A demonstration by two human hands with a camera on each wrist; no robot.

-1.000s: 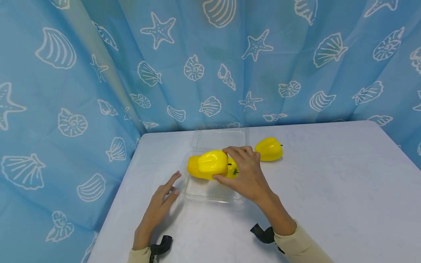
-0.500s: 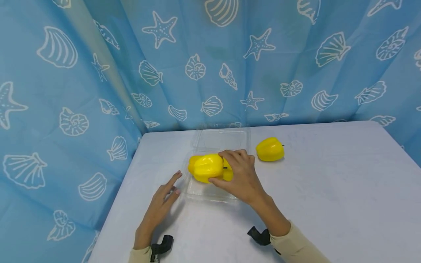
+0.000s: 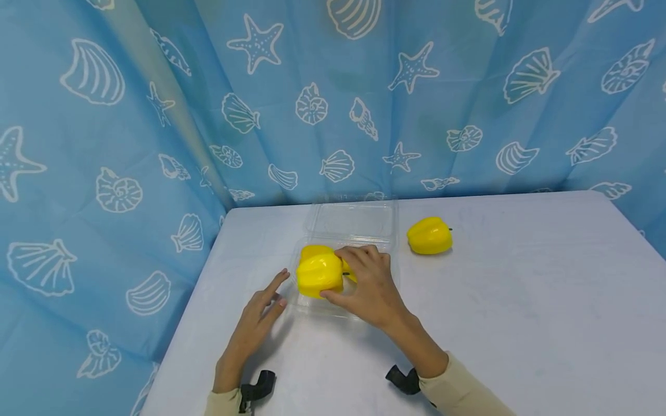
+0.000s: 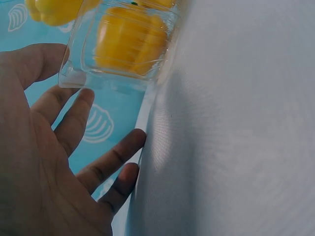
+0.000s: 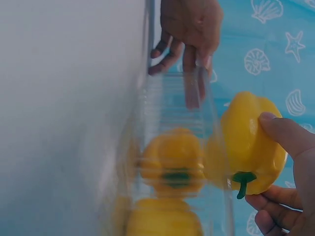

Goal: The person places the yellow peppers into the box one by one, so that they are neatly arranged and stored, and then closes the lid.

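My right hand (image 3: 372,289) grips a yellow bell pepper (image 3: 318,276) between thumb and fingers, its green stem (image 5: 243,183) showing in the right wrist view. The pepper is above a clear plastic clamshell container (image 3: 317,309) whose lid (image 3: 354,219) lies folded back. Inside, one yellow pepper (image 5: 172,157) and a second yellow pepper (image 5: 165,219) show through the wall; from above they are mostly hidden. At the container's left side is my left hand (image 3: 255,323), fingers extended and spread. Its thumb and fingertips come right at the container's edge in the left wrist view.
Another yellow pepper (image 3: 429,236) lies on the white-covered table (image 3: 520,300), right of the lid. A blue curtain (image 3: 291,144) with shell and starfish prints hangs behind and to the left of the table.
My right hand has carried the pepper leftward and toward the near side, over the container. The left hand has stayed at the container's left side.
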